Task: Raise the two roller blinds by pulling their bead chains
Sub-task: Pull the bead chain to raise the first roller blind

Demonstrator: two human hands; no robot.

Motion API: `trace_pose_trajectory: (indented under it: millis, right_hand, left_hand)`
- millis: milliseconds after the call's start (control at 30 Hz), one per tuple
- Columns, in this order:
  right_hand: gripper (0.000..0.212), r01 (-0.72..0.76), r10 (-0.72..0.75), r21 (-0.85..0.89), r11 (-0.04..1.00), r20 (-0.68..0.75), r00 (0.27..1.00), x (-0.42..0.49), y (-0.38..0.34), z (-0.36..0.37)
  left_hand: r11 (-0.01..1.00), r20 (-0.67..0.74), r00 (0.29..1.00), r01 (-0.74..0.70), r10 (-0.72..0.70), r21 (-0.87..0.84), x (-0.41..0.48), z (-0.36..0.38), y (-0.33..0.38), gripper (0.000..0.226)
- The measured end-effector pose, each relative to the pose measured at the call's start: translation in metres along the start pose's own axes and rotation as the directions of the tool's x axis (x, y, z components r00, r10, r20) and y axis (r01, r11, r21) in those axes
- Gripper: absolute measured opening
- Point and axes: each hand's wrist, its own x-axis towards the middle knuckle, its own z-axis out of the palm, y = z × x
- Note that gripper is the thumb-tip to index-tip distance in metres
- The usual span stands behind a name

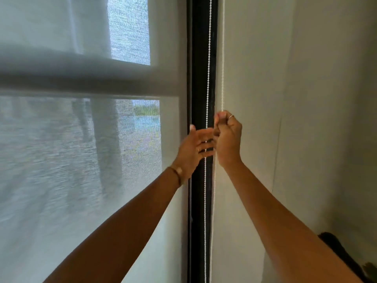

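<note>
A sheer grey roller blind [81, 160] covers the window on the left, and the outdoors shows faintly through it. Two white strands of bead chain hang along the black window frame [199, 78]. The left strand [208, 68] runs down in front of the frame. My left hand [193, 148] is open with fingers spread, palm beside this strand at mid-height. The right strand [222, 58] hangs against the wall. My right hand [227, 139] is closed in a fist on that strand, just right of my left hand.
A plain pale wall [306, 119] fills the right side. A dark object [334, 246] sticks out at the lower right behind my right forearm. A horizontal frame bar [81, 78] shows through the blind.
</note>
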Motion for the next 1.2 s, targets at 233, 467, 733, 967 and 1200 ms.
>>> trace_pose_trajectory:
  millis: [233,467,733,967,1200]
  right_hand:
    - [0.034,-0.159,0.157,0.063,0.985,0.03,0.987,-0.061,0.027,-0.006]
    - [0.038,-0.336,0.34,0.13,0.933,-0.011,0.94,-0.114,0.056,-0.014]
    - [0.032,-0.471,0.459,0.126,0.873,0.109,0.882,-0.13,0.073,-0.021]
    - [0.038,-0.646,0.607,0.127,0.752,0.247,0.755,-0.137,0.078,-0.038]
    - [0.059,-0.516,0.487,0.001,0.857,0.331,0.809,-0.043,0.022,-0.025]
  left_hand:
    - [0.986,0.1,0.983,-0.159,0.155,0.043,0.045,0.043,0.092,0.064]
    - [0.962,0.002,0.967,-0.255,0.256,0.095,0.068,0.073,0.158,0.047]
    - [0.82,-0.264,0.782,-0.491,0.564,0.295,0.083,0.066,0.171,0.035]
    - [0.839,-0.243,0.814,-0.455,0.528,0.3,0.065,0.052,0.13,0.035]
    - [0.881,-0.248,0.859,-0.379,0.449,0.283,0.031,0.037,0.086,0.037]
